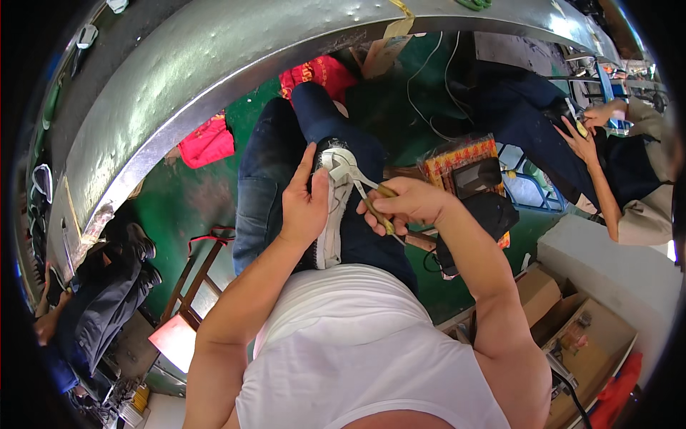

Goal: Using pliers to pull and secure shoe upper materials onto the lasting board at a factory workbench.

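Observation:
A white-and-grey shoe [329,239] lies lengthwise over my thighs, its far end pointing away from me. My left hand [306,204] holds it from the left side, index finger stretched along the edge and thumb pressed near the far end. In my right hand [414,205] are metal pincers [363,189] with olive-yellow handles, the fingers wrapped round the handles. Their metal head reaches to the shoe's far end. Whether the jaws grip the material there I cannot tell.
A metal-covered bench edge [236,64] curves across the far side. Left of my legs are red cloth [207,141] and a wooden stool frame [193,289]. Cardboard boxes [607,336] stand at the lower right. One person [629,164] works at the right, another [93,307] at the left.

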Demonstrator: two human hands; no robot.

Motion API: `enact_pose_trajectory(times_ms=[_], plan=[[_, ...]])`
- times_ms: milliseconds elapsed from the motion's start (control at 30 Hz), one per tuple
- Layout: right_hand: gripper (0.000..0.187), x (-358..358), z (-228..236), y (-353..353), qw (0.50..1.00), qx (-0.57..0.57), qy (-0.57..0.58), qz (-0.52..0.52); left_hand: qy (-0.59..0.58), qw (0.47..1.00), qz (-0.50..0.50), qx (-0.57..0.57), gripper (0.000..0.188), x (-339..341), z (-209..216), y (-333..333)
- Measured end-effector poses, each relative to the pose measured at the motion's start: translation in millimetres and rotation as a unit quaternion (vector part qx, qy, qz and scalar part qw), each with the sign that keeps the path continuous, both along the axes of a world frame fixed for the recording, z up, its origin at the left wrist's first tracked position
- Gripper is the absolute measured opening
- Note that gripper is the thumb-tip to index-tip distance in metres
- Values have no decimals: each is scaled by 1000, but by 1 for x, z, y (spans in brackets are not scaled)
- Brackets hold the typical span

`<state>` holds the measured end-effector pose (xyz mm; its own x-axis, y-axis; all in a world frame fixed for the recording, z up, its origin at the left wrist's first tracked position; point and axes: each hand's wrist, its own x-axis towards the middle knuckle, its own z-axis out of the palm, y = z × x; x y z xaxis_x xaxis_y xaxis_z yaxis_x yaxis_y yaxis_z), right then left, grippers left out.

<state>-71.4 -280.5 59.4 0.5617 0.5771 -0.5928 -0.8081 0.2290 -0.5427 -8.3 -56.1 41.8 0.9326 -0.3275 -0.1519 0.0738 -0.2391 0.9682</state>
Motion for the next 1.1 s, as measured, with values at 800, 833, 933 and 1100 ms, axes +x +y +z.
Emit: enact_pose_trajectory(times_ms=[800,833,933,1100], plan=[[37,-5,16,22,941,-282,-167,-80,-165,978,-102,71,26,11,0,5],[38,6,18,30,905,-325,-248,-118,-167,978,-101,71,26,12,-4,6],[42,32,34,24,892,-402,-207,3,-212,968,-97,94,25,13,-9,8],[49,28,20,27,815,-481,-313,77,-194,973,-91,80,23,13,-8,10]])
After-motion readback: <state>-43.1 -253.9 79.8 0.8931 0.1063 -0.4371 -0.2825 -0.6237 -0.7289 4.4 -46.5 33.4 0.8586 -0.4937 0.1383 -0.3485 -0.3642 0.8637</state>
